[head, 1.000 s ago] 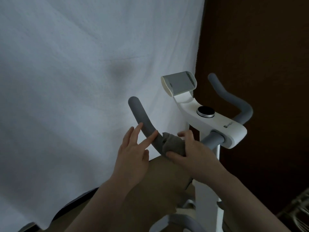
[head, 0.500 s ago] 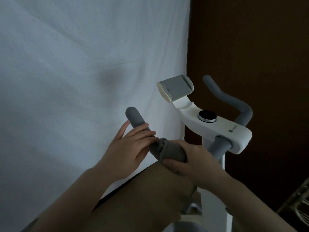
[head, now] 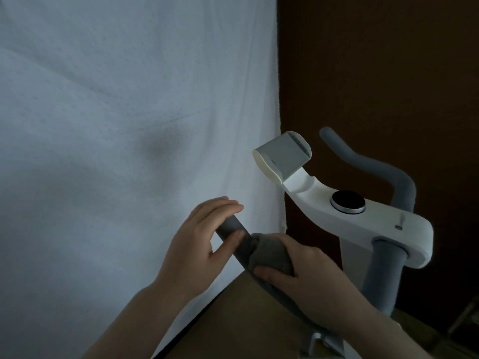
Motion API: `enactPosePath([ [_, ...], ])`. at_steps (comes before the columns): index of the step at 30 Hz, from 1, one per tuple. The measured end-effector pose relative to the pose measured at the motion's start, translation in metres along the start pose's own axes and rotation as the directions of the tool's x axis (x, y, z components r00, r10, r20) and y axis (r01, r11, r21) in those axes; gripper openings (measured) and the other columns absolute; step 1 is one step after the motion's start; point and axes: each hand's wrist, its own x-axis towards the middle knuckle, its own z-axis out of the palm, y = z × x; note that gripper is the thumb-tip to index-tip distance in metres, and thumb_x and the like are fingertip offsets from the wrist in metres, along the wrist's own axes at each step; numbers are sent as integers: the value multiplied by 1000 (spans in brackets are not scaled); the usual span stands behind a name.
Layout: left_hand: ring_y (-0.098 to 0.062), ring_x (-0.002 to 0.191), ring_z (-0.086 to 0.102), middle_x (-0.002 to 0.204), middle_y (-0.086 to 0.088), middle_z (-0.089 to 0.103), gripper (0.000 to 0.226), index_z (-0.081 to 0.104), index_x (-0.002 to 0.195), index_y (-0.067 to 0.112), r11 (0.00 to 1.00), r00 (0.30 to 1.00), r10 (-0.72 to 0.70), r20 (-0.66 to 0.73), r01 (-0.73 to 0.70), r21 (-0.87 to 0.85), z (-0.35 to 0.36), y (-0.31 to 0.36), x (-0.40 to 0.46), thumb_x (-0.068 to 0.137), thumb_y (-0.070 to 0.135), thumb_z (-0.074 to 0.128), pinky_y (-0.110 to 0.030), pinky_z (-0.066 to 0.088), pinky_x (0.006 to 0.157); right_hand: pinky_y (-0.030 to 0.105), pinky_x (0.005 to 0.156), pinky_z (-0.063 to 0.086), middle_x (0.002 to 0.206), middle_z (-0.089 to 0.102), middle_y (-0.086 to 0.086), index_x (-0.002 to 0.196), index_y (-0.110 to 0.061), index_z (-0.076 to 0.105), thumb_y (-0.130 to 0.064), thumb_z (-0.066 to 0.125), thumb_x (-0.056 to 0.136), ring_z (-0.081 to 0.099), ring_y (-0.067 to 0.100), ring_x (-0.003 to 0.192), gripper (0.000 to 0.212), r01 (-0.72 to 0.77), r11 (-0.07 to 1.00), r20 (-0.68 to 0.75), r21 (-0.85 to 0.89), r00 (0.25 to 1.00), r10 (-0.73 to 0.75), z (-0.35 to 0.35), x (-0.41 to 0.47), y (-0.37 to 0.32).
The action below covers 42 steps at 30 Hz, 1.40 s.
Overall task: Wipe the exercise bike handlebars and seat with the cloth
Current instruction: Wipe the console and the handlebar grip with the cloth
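Observation:
The exercise bike's white console (head: 375, 218) carries two grey foam handlebars. My left hand (head: 199, 244) grips the tip of the left handlebar (head: 233, 229), fingers curled over its top and thumb below. Just behind it my right hand (head: 300, 270) holds a grey cloth (head: 269, 255) wrapped around the same bar. The right handlebar (head: 375, 167) curves up untouched at the far right. The seat is out of view.
A white sheet (head: 116, 138) hangs close behind the left handlebar. A dark brown wall (head: 375, 60) stands behind the bike. The tilted phone holder (head: 282, 156) and a round black knob (head: 347, 202) sit on the console. The bike's white post (head: 355, 257) drops below it.
My left hand went from open fingers beside the bar to curling over its tip. My right hand kept the cloth wrapped on the bar. The view shifted slightly.

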Motion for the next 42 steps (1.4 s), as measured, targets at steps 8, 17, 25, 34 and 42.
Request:
enactPosePath([
  [8, -7, 133, 43, 137, 3, 54, 38, 57, 128, 13, 951, 988, -47, -146, 0, -308, 16, 0, -2, 94, 25, 46, -22, 40, 106, 2, 74, 41, 100, 57, -22, 137, -43, 31, -61, 47, 85, 50, -5, 76, 57, -5, 1000, -200, 4, 980, 5, 17, 10, -35],
  [17, -5, 117, 57, 125, 11, 62, 36, 56, 128, 22, 789, 970, -241, -10, 190, -584, -1, -12, -1, 94, 24, 45, -22, 48, 97, 6, 77, 46, 97, 64, -22, 133, -37, 46, -70, 40, 81, 60, -3, 84, 62, -19, 999, -316, 47, 948, 33, 23, 29, -58],
  [25, -12, 115, 59, 122, 5, 65, 36, 57, 126, 15, 691, 951, -265, 158, 302, -657, -11, -28, 0, 93, 22, 45, -28, 49, 98, 10, 77, 51, 93, 65, -15, 116, -33, 55, -57, 58, 78, 61, -6, 85, 45, -125, 959, -264, 254, 945, 193, 12, 44, -66],
  [34, 8, 117, 50, 122, 39, 51, 31, 46, 117, 51, 812, 958, -189, 216, 276, -514, -15, -30, -7, 86, 50, 49, -9, 39, 97, 11, 83, 51, 119, 58, -10, 125, -22, 58, -42, 66, 84, 57, -1, 96, 46, -95, 992, -563, 86, 817, 127, 52, 29, -78],
  [42, -13, 145, 20, 153, 16, 32, 48, 46, 136, 33, 941, 977, 209, 44, -189, -281, 3, -22, -22, 90, 20, 57, -44, 19, 115, 48, 112, 32, 125, 60, -7, 126, -26, 56, -13, 77, 73, 50, 10, 123, 59, -343, 936, -775, -84, 612, 155, 91, -31, -53],
])
